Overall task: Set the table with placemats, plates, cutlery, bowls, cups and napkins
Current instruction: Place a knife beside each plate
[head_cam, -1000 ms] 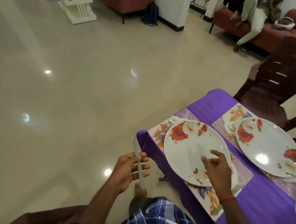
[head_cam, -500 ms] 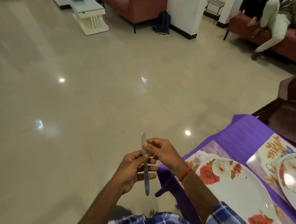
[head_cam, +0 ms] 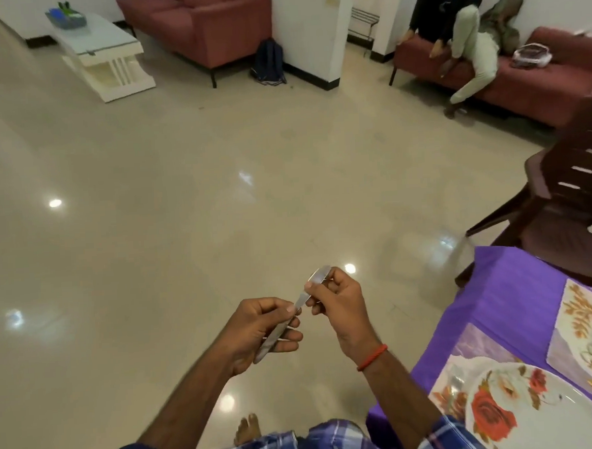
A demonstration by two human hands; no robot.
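The right grip (head_cam: 340, 308) has left the plate (head_cam: 524, 415) and come across to pinch the upper end of the knife (head_cam: 300, 301), which the left grip (head_cam: 259, 329) still clasps lower down. The blade now tilts rightward, over the floor just left of the surface (head_cam: 503, 282). It looks like a handover, ready for laying the knife beside that plate.

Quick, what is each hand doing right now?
The left hand grips the knife low down.
The right hand pinches the knife near its top end.
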